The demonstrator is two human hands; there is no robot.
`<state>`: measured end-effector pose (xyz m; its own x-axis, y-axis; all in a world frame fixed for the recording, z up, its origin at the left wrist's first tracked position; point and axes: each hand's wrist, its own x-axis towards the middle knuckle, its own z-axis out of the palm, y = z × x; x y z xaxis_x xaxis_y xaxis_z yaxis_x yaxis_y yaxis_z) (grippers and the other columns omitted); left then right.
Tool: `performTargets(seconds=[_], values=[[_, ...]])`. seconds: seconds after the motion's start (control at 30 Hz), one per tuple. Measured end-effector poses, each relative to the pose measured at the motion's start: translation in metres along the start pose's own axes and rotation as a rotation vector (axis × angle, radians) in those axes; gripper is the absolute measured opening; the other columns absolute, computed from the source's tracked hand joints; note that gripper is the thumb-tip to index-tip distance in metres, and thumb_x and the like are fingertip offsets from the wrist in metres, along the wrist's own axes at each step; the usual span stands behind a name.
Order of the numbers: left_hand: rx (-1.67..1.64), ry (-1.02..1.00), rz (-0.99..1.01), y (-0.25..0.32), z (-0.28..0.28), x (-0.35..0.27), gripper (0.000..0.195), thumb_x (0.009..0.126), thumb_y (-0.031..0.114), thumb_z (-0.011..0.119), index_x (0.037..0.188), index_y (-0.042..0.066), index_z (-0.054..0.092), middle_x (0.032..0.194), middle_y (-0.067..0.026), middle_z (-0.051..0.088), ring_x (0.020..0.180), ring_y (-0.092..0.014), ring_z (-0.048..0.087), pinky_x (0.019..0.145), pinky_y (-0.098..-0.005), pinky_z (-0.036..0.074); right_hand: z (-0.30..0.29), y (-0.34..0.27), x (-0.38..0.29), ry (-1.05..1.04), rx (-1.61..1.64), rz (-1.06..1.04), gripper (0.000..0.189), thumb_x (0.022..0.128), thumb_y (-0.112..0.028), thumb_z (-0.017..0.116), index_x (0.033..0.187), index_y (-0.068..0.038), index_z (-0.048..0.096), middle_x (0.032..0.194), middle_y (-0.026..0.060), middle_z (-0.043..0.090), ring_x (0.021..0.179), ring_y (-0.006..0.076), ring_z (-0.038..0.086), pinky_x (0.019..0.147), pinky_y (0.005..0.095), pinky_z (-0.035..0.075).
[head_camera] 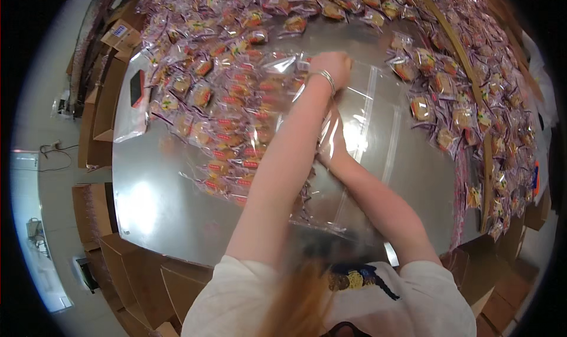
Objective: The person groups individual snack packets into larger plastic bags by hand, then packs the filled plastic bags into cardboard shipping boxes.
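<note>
A large clear plastic bag (pixel 283 84) lies over the metal table, holding rows of small wrapped baked items (pixel 232 124) with red labels. My left hand (pixel 332 66), with a silver bracelet at the wrist, is closed at the bag's upper edge. Below it, my right hand (pixel 332 137) is under or inside the clear film, by the right side of the rows. My left forearm passes over part of the rows and hides it; the fingers of my right hand are not clearly seen.
Wrapped items (pixel 212 9) are heaped across the far side of the metal table (pixel 164 213). More (pixel 443 86) lie at the right beside a long wooden strip (pixel 476 89). A phone (pixel 137 88) rests on plastic sheets (pixel 133 124) at the left. Cardboard boxes (pixel 133 275) stand around the table.
</note>
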<state>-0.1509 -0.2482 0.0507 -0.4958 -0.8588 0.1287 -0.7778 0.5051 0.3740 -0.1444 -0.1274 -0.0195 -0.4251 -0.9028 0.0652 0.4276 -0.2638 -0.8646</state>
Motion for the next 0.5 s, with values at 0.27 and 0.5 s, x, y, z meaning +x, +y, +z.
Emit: performTargets(seconds=[0.27, 0.5], values=[[-0.711, 0.435, 0.091, 0.002, -0.020, -0.021, 0.026, 0.084, 0.026, 0.049, 0.086, 0.006, 0.065, 0.084, -0.0137, 0.064, 0.081, -0.030, 0.062, 0.077, -0.0394, 0.047, -0.004, 0.005, -0.002, -0.353, -0.996, -0.451, 0.040, 0.086, -0.011, 0.042, 0.124, 0.003, 0.037, 0.115, 0.0255, 0.046, 0.106, 0.0364, 0.045, 0.091, 0.0403, 0.037], [0.033, 0.471, 0.100, -0.030, -0.049, -0.132, 0.038, 0.086, 0.033, 0.047, 0.116, 0.012, 0.055, 0.123, -0.0128, 0.050, 0.120, -0.027, 0.040, 0.099, -0.0447, 0.029, 0.007, 0.004, -0.005, -0.209, -1.329, -0.531, 0.058, 0.068, -0.018, 0.062, 0.120, -0.001, 0.041, 0.119, 0.0218, 0.043, 0.112, 0.0365, 0.040, 0.094, 0.0416, 0.034]])
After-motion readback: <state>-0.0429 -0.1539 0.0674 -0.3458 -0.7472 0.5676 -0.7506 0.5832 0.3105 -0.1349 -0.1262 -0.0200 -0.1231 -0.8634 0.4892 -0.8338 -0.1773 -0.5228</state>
